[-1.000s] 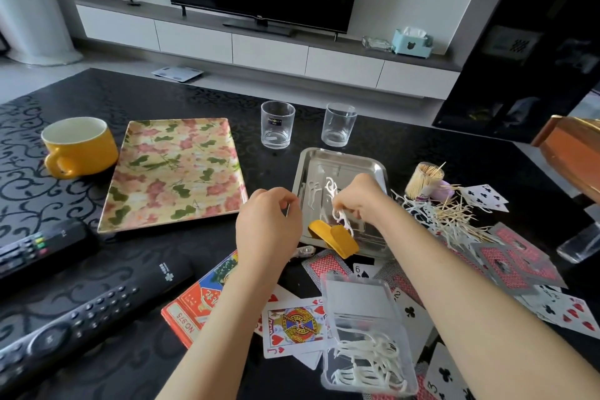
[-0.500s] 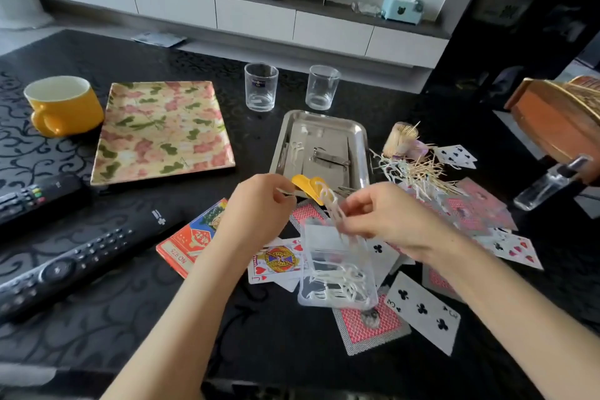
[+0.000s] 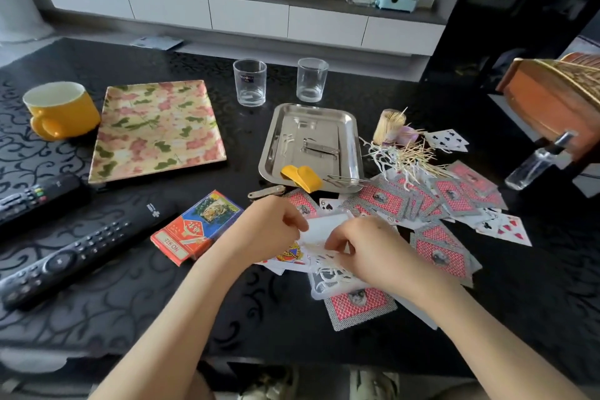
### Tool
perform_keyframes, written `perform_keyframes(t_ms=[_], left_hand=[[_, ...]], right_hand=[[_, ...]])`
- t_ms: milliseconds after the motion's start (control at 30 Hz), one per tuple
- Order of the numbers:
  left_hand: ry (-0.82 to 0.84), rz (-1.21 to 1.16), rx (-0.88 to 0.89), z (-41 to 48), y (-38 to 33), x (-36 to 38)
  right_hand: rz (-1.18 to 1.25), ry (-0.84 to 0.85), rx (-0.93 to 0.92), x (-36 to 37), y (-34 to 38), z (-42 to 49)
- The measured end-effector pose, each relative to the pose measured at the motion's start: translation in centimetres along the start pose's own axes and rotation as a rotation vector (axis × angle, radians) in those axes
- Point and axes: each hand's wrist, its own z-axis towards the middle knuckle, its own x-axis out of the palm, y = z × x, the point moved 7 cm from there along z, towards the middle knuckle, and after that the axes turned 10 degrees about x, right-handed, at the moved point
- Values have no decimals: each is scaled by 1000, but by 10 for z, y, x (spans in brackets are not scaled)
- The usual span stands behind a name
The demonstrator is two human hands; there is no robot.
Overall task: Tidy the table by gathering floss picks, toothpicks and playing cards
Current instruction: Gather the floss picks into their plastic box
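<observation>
Nearest the person, a face-down card (image 3: 357,305) lies on the desk (image 3: 259,318) with the clear box (image 3: 328,289) resting partly on it; boxed floss picks (image 3: 331,273) show through the box wall. Both hands are at this box. The left hand (image 3: 272,234) has its grip pinched on the left edge of the open lid (image 3: 324,227). The right hand (image 3: 370,253) is curled down over the box mouth. Its fingertips are hidden, so I cannot tell whether its grip is clamped on picks or merely closed. Judgement: the step in hand is depositing picks into the box, and the next is a reach for more. That reach turns on one relation. The loose pile (image 3: 399,159), floss picks tangled with toothpicks (image 3: 418,156), lies beyond the box and to the right, past the spread of playing cards (image 3: 448,201). The right hand is therefore the nearer and has the straighter path; the left would have to cross over the box. The pile's floss picks share no common axis, whereas the toothpicks fan out mostly pointing right, so a pinch from above looks more suitable than a sweep. A few stray floss picks (image 3: 287,143) lie in the left part of the steel tray (image 3: 349,127), straight beyond the left hand, long axes running away from the person. The toothpick holder (image 3: 388,122) stands just behind the pile.
</observation>
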Motion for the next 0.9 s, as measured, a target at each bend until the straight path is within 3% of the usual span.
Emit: perform_keyframes(t_ms=[200, 433, 567, 900], left_hand=[[132, 1, 75, -7, -12, 17], [126, -13, 144, -4, -19, 29], [26, 85, 136, -1, -15, 19], [92, 231, 130, -4, -15, 28]], right_hand=[[-97, -14, -13, -5, 1, -8], [-46, 24, 19, -4, -9, -10], [-56, 82, 25, -3, -13, -12], [-77, 133, 28, -2, -16, -15]])
